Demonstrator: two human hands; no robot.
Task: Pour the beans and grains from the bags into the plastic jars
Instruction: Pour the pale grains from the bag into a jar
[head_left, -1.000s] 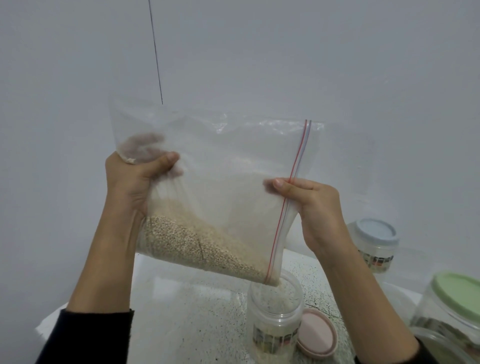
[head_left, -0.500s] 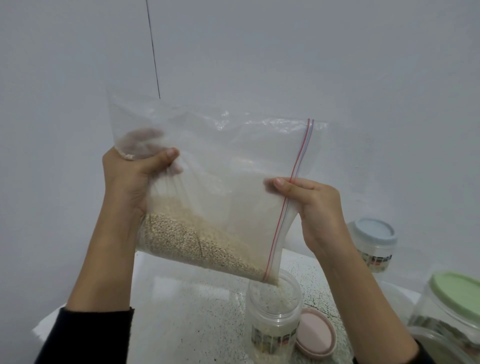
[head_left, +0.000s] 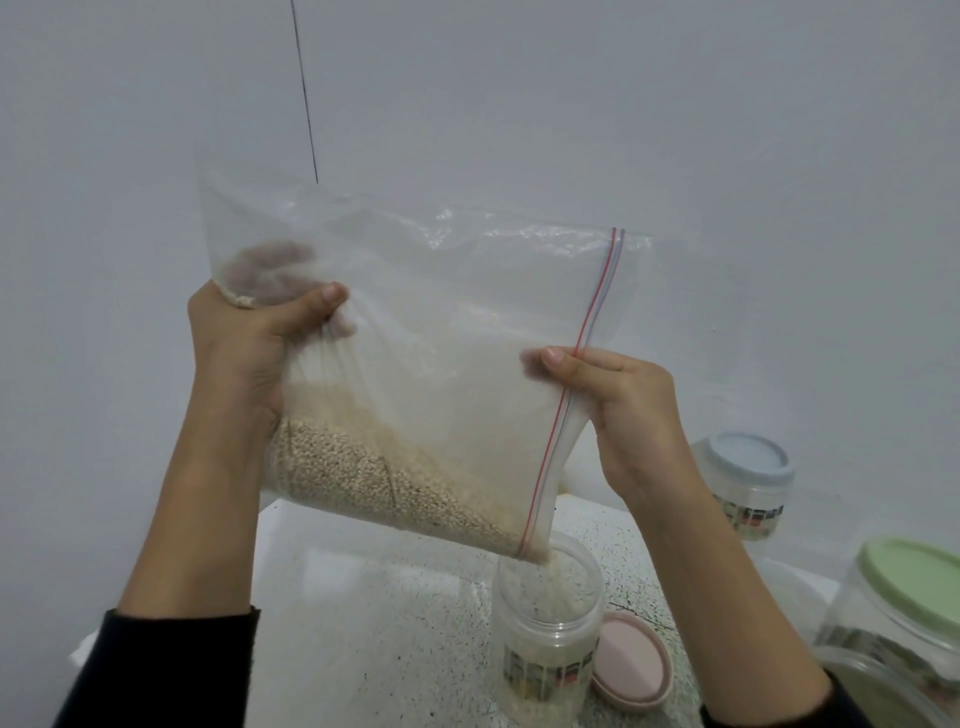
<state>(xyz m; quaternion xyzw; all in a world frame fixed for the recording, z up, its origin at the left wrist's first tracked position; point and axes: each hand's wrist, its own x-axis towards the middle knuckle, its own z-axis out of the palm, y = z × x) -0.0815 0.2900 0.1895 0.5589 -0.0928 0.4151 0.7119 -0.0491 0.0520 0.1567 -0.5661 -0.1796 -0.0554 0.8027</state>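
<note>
**Grain bag tipped over the open jar**

The left hand has a closed grip on the bunched bottom corner of the clear zip bag, thumb in front, fingers showing dimly through the plastic behind. The right hand pinches the bag's mouth edge at the red and blue zip strip, thumb on the near side. Both forearms rise from black sleeves, the left hand held higher, so the bag slopes down to the right. Pale grains lie along its lower edge and spill from the low corner into the open plastic jar standing on the speckled worktop. The jar carries a banded label, too blurred to read. A pink lid lies just beside the jar on its right. Further right stand a blue-lidded jar, with a similar unreadable label, and a green-lidded jar.
</note>
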